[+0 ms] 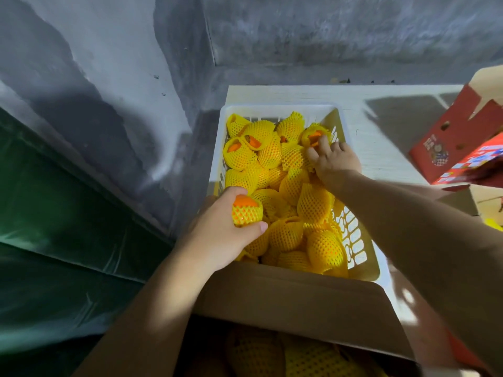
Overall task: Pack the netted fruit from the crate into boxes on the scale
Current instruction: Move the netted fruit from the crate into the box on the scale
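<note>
Head view looks down on a pale wood-grain table top (386, 148), patchy with sun and shadow, pushed into a corner of rough grey concrete wall (109, 77). Left of the left arm, a dark green glossy sheet (54, 240) covers something below table level.

One white slotted plastic crate (351, 240) sits on the table under both hands, piled with oranges in yellow foam nets (288, 186), roughly twenty showing, exact count not possible since they overlap. A few show bare orange skin at the open net end.

Left hand (217, 235) is at the near-left side of the crate, fingers and thumb curled round one netted orange (246, 210), its orange top poking out of the net. Right hand (336, 160) reaches to the far-right corner of the crate, fingers spread and bent down onto another netted orange at the corner (315, 136); whether it has actually closed on it, cannot tell.

One open brown cardboard box (285, 297) sits nearest the body, under both forearms, its far flap standing against the crate's near end. Inside, in shadow, at least two netted fruit (299, 355) already lie; count unclear. Scale not discernible under it.

Right of the right hand, one red printed carton (446, 142) with flaps up, tilted, partly cut off by the frame edge. More cardboard (462, 197) lies just beyond the right forearm.
</note>
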{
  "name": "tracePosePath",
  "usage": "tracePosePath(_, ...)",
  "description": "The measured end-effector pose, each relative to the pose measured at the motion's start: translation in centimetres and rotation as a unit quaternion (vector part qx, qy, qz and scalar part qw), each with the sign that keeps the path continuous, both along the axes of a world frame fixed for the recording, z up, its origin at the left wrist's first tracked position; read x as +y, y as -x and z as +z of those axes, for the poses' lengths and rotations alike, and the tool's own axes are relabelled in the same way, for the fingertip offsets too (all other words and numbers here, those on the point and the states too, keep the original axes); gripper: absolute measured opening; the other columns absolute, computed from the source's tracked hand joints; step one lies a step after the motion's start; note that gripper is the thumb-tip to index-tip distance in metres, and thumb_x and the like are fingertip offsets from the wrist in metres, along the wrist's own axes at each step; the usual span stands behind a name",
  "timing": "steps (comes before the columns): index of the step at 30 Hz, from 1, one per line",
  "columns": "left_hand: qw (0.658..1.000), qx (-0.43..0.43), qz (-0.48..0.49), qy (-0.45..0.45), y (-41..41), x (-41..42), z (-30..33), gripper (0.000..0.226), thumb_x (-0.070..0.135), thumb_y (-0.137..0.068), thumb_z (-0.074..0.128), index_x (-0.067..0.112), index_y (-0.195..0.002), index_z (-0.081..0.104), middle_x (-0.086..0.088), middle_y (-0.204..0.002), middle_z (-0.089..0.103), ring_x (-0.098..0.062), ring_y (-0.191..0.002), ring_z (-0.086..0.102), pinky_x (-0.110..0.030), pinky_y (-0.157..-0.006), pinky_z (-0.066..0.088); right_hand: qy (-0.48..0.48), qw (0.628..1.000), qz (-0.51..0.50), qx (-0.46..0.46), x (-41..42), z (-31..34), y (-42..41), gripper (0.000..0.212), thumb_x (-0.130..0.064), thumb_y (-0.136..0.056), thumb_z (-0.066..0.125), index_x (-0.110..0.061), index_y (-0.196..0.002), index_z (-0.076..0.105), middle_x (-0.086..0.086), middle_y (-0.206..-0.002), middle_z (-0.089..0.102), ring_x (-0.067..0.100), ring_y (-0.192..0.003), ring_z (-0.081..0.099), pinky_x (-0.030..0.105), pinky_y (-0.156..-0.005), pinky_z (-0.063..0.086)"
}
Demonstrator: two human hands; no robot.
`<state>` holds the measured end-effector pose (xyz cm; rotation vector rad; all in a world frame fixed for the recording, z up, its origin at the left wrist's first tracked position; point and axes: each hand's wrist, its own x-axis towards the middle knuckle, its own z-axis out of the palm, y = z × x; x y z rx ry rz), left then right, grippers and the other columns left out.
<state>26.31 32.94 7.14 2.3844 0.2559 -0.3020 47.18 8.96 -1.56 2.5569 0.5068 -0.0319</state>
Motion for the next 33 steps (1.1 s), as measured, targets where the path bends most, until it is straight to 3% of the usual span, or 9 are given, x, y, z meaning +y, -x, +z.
tracePosePath(4,0.996,-0.065,0.016,0.059,1.7,0.1,1.6,0.067,0.06,-0.086,0.075,0.057,-0.142,0.038,0.02,-0.131,0.053,-0.011,-0.116,0.057,-0.031,-0.088,0.053,-0.086,0.996,0.032,-0.01,-0.3,0.2,0.7,0.055,-0.018,-0.099,0.061,-0.016,-0.147,0.034,0.017,-0.158,0.021,0.037,-0.124,0.053,0.043,-0.105,0.045)
tracePosePath(12,0.969,-0.21,0.055,0.118,8.6,1.1,5.3,0.078,0.065,-0.073,0.075,0.056,-0.143,0.044,0.033,-0.129,0.054,0.012,-0.113,0.057,-0.001,-0.082,0.045,-0.307,0.952,-0.015,0.011,-2.5,2.3,2.7,0.071,-0.056,-0.08,0.067,-0.009,-0.131,0.054,0.02,-0.123,0.062,0.041,-0.113,0.057,0.046,-0.094,0.05)
tracePosePath(14,0.971,-0.194,0.071,0.122,11.3,1.7,6.0,0.09,0.072,-0.064,0.074,0.063,-0.144,0.036,0.042,-0.129,0.048,0.018,-0.113,0.054,-0.008,-0.08,0.05,-0.472,0.876,-0.086,0.048,-3.3,3.6,4.4,0.067,-0.057,-0.071,0.068,-0.014,-0.122,0.06,0.011,-0.106,0.068,0.03,-0.097,0.064,0.037,-0.081,0.052)
tracePosePath(18,0.985,-0.123,0.065,0.099,15.5,2.5,6.6,0.103,0.074,-0.055,0.079,0.074,-0.14,0.023,0.045,-0.128,0.043,0.019,-0.111,0.053,-0.015,-0.085,0.046,-0.736,0.626,-0.234,0.109,-3.0,5.4,8.6,0.04,-0.052,-0.067,0.069,-0.02,-0.091,0.069,-0.011,-0.069,0.066,0.005,-0.059,0.056,0.023,-0.053,0.044)
tracePosePath(20,0.993,-0.105,0.016,0.054,17.0,2.3,6.8,0.097,0.073,-0.06,0.079,0.071,-0.139,0.024,0.045,-0.126,0.042,0.016,-0.111,0.053,-0.008,-0.079,0.045,-0.806,0.495,-0.25,0.206,-2.9,6.5,10.4,0.021,-0.039,-0.08,0.064,-0.019,-0.08,0.069,-0.011,-0.065,0.066,0.007,-0.057,0.061,0.024,-0.056,0.05)
tracePosePath(23,0.996,-0.075,-0.05,-0.007,18.4,2.1,7.0,0.089,0.072,-0.066,0.08,0.065,-0.139,0.03,0.035,-0.126,0.049,-0.006,-0.101,0.064,-0.021,-0.073,0.051,-0.838,0.308,-0.286,0.348,-3.2,8.6,12.5,0.032,-0.032,-0.084,0.055,-0.016,-0.108,0.066,0.008,-0.108,0.067,0.02,-0.092,0.07,0.033,-0.089,0.055)
tracePosePath(26,0.992,-0.045,-0.109,-0.053,19.5,2.2,7.1,0.083,0.081,-0.066,0.072,0.068,-0.134,0.026,0.035,-0.119,0.05,-0.003,-0.099,0.06,-0.033,-0.072,0.056,-0.842,0.248,-0.242,0.413,-3.0,11.0,14.8,0.059,-0.036,-0.075,0.051,-0.013,-0.126,0.07,0.015,-0.139,0.063,0.031,-0.119,0.064,0.05,-0.102,0.051)
tracePosePath(30,0.986,-0.007,-0.147,-0.084,20.5,1.2,6.2,0.081,0.08,-0.081,0.063,0.064,-0.144,0.016,0.03,-0.152,0.031,-0.01,-0.128,0.054,-0.042,-0.094,0.053,-0.861,0.19,-0.218,0.418,-1.9,13.6,18.7,0.048,-0.053,-0.095,0.046,-0.018,-0.121,0.066,0.006,-0.12,0.067,0.023,-0.104,0.068,0.039,-0.085,0.061)
tracePosePath(33,0.985,-0.051,-0.143,-0.079,21.4,1.8,5.9,0.072,0.076,-0.09,0.055,0.059,-0.15,0.018,0.033,-0.159,0.02,-0.009,-0.131,0.053,-0.047,-0.096,0.056,-0.859,0.216,-0.203,0.418,-0.8,15.6,22.0,0.056,-0.069,-0.095,0.046,-0.018,-0.103,0.066,0.005,-0.103,0.065,0.017,-0.089,0.066,0.028,-0.067,0.06)
